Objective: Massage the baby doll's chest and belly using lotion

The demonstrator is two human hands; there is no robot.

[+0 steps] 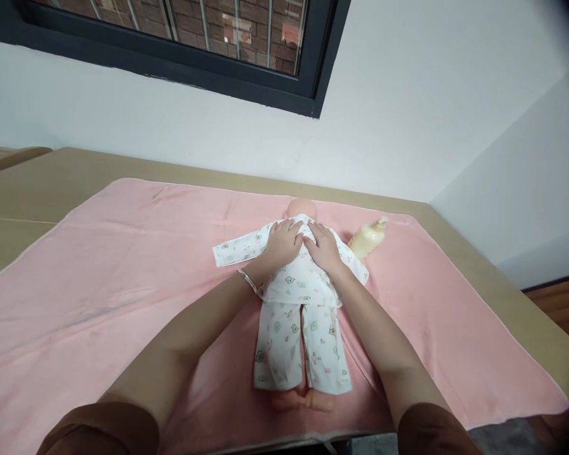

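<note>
A baby doll in a white printed top and trousers lies stretched out with its head toward the wall and its feet toward me. No facial features show on the visible part of its head. My left hand rests flat on the upper left of the doll's top, fingers extended. On the upper right, my right hand lies in the same way, its thumb close to the left hand. Both palms press on the cloth and neither hand grips anything. A silver bracelet circles my left wrist.
Under the doll spreads a pink blanket over a wooden table. A pale yellow pump bottle lies tilted beside the doll's right-hand sleeve. Behind the table rise a white wall and a dark-framed window.
</note>
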